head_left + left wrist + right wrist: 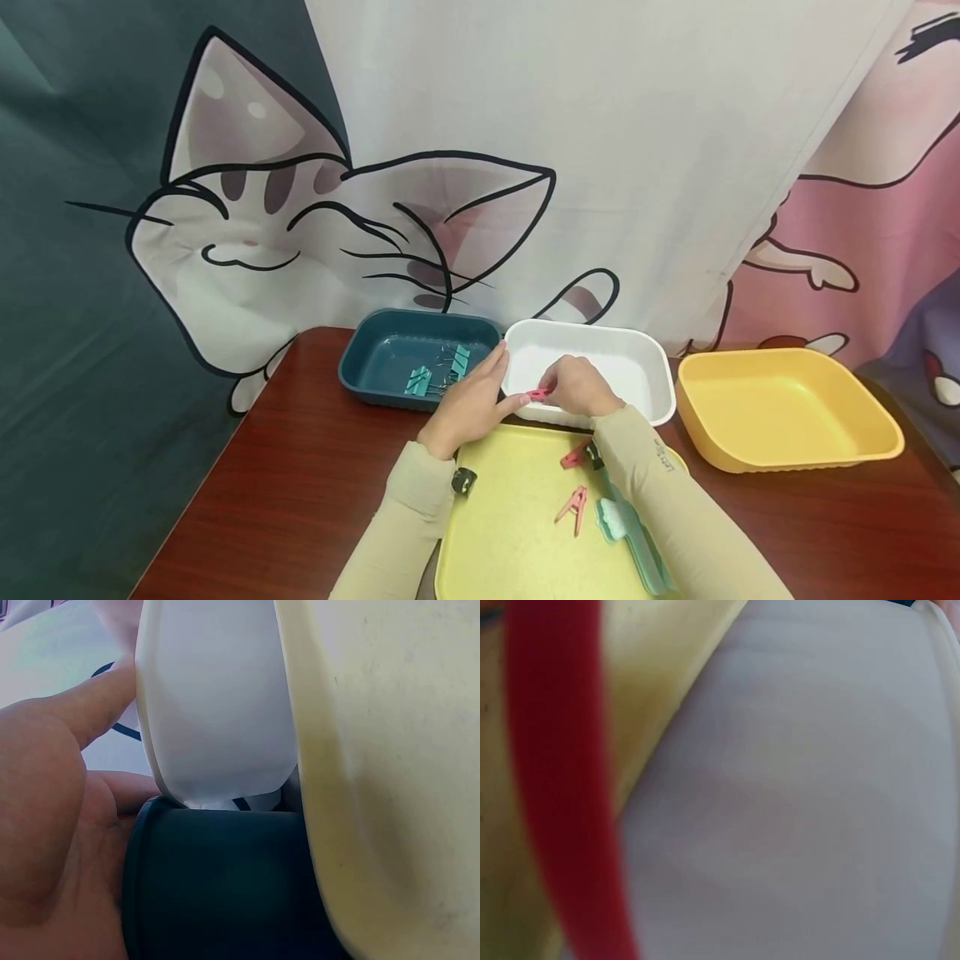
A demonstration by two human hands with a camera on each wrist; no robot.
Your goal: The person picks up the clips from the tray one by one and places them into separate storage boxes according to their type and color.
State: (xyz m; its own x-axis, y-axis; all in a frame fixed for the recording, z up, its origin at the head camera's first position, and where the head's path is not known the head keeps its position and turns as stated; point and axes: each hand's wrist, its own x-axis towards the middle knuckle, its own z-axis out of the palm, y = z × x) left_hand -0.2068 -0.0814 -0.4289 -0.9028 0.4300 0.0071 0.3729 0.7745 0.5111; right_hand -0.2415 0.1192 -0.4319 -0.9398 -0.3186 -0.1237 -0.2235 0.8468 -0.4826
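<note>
Left hand (468,406) and right hand (579,386) flank pink clothespin (537,394).

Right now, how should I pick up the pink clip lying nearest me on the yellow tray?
I'd pinch the two spread legs of the pink clip, coming from your side of the yellow tray: its A shape lies with legs toward you, narrow end away.

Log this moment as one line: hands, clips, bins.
right hand: pinches pink clothespin at white bin; left hand: at white bin's rim; blue bin: teal binder clips; yellow tray: two more pink clothespins
</note>
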